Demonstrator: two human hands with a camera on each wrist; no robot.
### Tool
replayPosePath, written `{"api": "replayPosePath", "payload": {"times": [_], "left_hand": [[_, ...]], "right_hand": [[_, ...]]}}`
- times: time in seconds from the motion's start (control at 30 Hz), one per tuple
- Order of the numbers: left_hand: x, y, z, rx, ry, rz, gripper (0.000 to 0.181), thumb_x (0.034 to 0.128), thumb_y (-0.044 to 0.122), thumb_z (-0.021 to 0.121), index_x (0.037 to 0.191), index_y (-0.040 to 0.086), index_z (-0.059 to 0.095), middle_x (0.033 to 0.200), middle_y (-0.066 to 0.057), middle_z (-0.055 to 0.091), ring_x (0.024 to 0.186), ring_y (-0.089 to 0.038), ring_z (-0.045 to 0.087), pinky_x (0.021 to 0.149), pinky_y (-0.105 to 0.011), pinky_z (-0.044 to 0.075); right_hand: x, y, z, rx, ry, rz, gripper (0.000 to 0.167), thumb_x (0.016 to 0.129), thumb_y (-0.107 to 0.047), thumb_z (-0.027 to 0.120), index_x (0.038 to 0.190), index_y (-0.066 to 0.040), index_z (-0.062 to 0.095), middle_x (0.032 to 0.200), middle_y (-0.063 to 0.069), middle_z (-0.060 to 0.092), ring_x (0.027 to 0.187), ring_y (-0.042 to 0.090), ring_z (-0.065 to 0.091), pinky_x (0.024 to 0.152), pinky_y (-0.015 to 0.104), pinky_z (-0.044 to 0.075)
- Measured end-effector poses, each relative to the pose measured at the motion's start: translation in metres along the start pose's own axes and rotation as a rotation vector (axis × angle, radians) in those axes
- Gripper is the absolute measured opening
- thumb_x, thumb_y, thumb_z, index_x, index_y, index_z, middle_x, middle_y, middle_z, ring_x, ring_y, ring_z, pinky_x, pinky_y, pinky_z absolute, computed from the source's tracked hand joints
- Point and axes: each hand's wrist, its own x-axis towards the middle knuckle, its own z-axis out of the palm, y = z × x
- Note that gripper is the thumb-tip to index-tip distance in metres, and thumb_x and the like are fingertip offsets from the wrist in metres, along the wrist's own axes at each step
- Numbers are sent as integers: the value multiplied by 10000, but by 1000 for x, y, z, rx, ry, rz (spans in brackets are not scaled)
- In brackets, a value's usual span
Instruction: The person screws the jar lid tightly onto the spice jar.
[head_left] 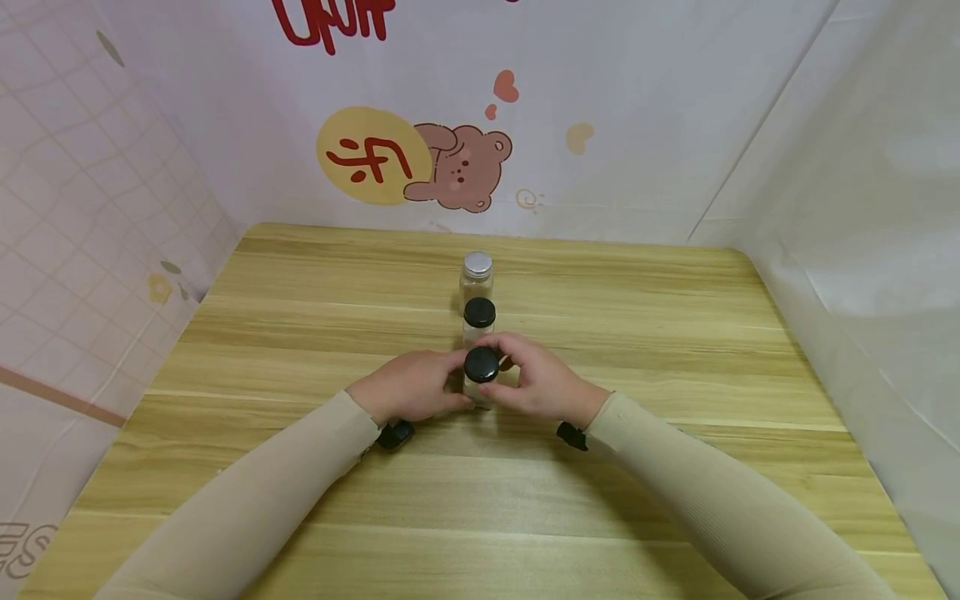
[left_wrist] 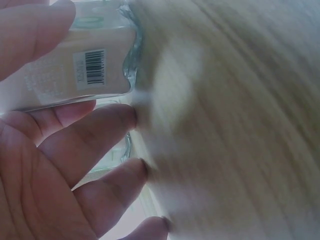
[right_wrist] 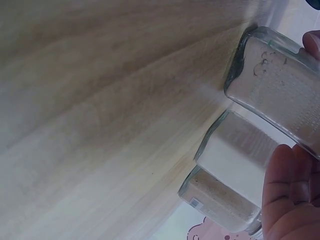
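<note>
Both hands are around the nearest of three glass spice jars, which form a line running away from me. This near jar (head_left: pixel 481 364) has a black lid and a pale brown powder inside; a barcode label (left_wrist: pixel 91 68) shows on its side. My left hand (head_left: pixel 412 385) grips it from the left between thumb and fingers. From the right, my right hand (head_left: pixel 540 383) holds it near the lid. Its base is at or close to the tabletop; I cannot tell if they touch. Just behind stands a black-lidded jar (right_wrist: pixel 240 155) of white contents, then a silver-lidded jar (right_wrist: pixel 220 200) of brownish contents.
The wood-grain table (head_left: pixel 637 333) extends on both sides of the jars. A white cloth backdrop with a printed bear (head_left: pixel 468 171) rises behind its far edge. Pale sheets hang at left and right. A dark wrist device (head_left: pixel 395 434) sits under the left sleeve.
</note>
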Motion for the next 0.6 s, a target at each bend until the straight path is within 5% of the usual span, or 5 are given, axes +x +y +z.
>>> {"api": "replayPosePath", "payload": {"times": [0.43, 0.6], "left_hand": [[1, -1, 0, 6, 5, 0, 509, 963, 449, 756, 1424, 315, 587, 1324, -35, 723, 1166, -210, 692, 1024, -458, 547], [1, -1, 0, 3, 1, 3, 492, 964, 447, 755, 1408, 317, 589, 1325, -34, 722, 1168, -212, 694, 1024, -458, 547]], "right_hand": [[0, 1, 1, 16, -5, 23, 432, 933, -110, 780, 1326, -63, 606, 1268, 58, 691, 1114, 197, 660, 975, 412, 568], [0, 0, 0, 9, -12, 26, 535, 930, -113, 779, 1411, -18, 565, 1339, 90, 674, 1119, 219, 663, 986, 419, 572]]}}
